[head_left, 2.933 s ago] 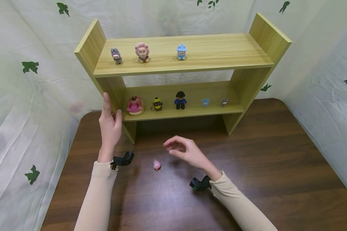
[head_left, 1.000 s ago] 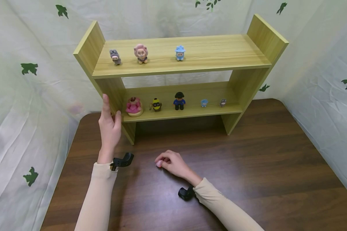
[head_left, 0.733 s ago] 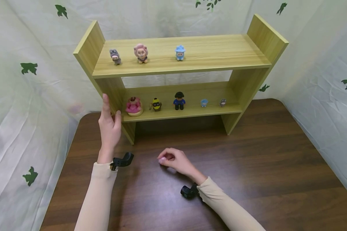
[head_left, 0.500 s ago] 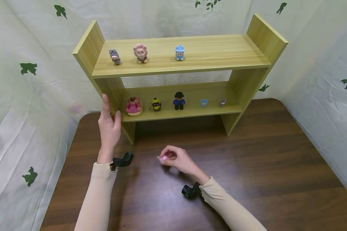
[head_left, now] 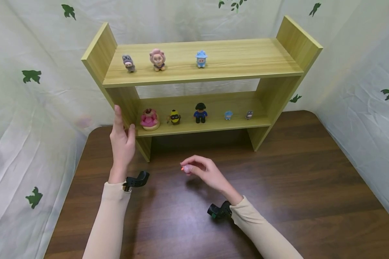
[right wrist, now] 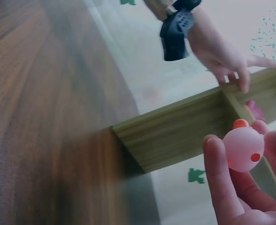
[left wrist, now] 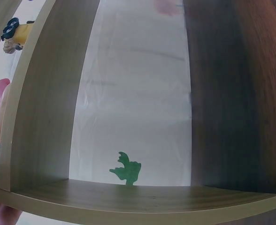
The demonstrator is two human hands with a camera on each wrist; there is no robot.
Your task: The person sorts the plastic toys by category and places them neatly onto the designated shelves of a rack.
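Note:
A small round pink toy figurine [right wrist: 242,149] with orange bits is pinched between the thumb and fingertips of my right hand [head_left: 209,174]. It is held above the brown table, in front of the wooden shelf [head_left: 188,80], and part of it is hidden by the fingers. My left hand [head_left: 123,144] holds the shelf's left side panel at lower-shelf height, index finger pointing up and thumb at the front edge. Only a bit of that hand's fingers [left wrist: 4,213] enters the left wrist view. Nearest to it sits a pink bear figurine [head_left: 150,120] on the lower shelf.
Along the lower shelf also stand a yellow figurine [head_left: 174,117], a blue-clad figure [head_left: 200,113], a tiny blue one [head_left: 228,115] and a grey one [head_left: 249,114]. Up top are grey [head_left: 128,63], pink [head_left: 157,59] and blue [head_left: 201,59] figurines. White cloth hangs behind.
My right hand came down to the pink figurine lying on the table, pinched it, and has raised it toward the shelf. The left hand stays at the side panel.

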